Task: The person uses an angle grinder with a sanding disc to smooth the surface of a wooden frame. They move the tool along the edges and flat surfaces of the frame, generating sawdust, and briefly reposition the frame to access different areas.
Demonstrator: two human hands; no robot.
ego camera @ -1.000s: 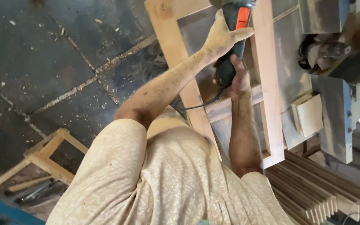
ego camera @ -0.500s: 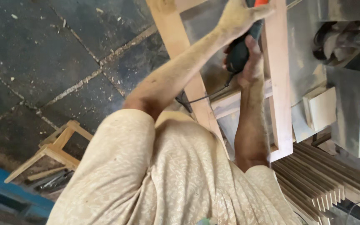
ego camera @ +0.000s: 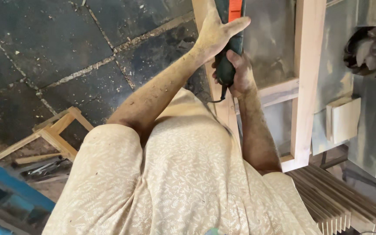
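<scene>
Dark, sawdust-strewn stone floor [ego camera: 66,52] fills the upper left. Top centre, your left hand [ego camera: 216,35] and right hand [ego camera: 238,72] clamp the power tool [ego camera: 227,43] against the wooden frame [ego camera: 305,78]; work looks unfinished.

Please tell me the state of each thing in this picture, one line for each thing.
Left hand: dusty, gripping the tool's upper body.
Right hand: closed around the tool's lower handle.
Dark green power tool with orange switch: held in both hands, cord hanging.
Pale wooden frame: assembled, lying on the bench.
Stack of thin wooden slats: piled on edge, untouched.
Small wooden frame on the floor: lying tilted.
</scene>
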